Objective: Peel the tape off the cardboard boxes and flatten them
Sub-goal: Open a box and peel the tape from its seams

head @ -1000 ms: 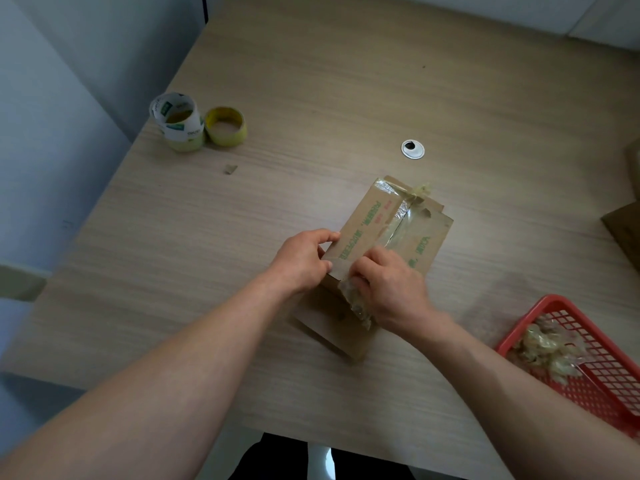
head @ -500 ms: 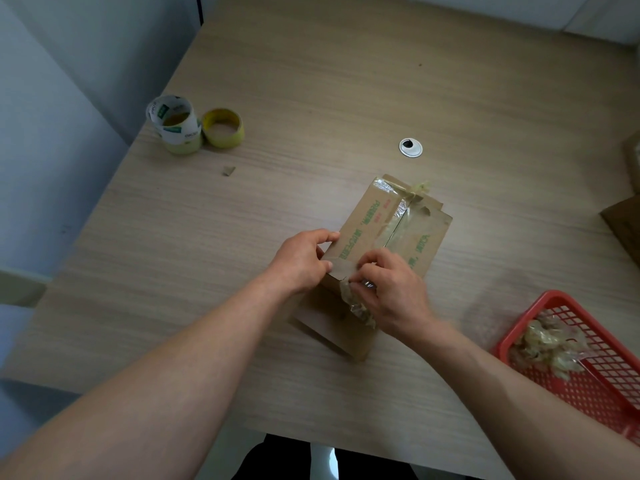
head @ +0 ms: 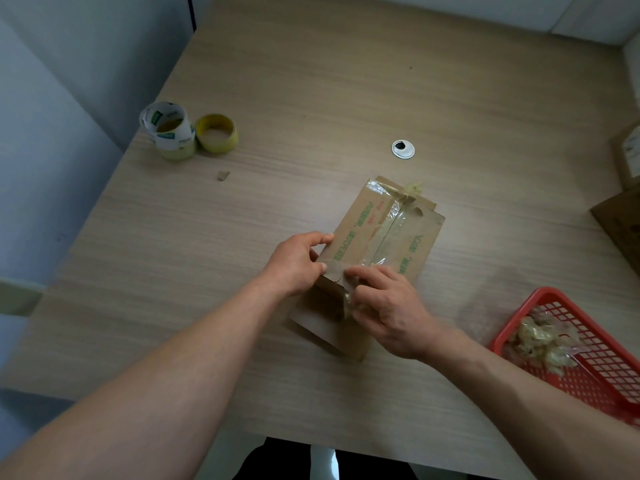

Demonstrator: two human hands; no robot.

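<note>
Right hand (head: 388, 306) now nearer left hand (head: 294, 265), on glossy tape (head: 384, 237) along brown box (head: 353, 220).

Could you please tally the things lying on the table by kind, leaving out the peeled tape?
Cardboard boxes: 3, two cut off at the right edge
Tape rolls: 2, perhaps a third under the white one
Red basket: 1
Cardboard scrap: 1
Cable grommet: 1
Total: 8

Three cardboard boxes (head: 353, 233) (head: 627, 157) (head: 620, 223), two tape rolls (head: 169, 133) (head: 216, 133), two hands (head: 294, 265) (head: 388, 306) — one red basket (head: 516, 315), one grommet (head: 403, 149).
</note>
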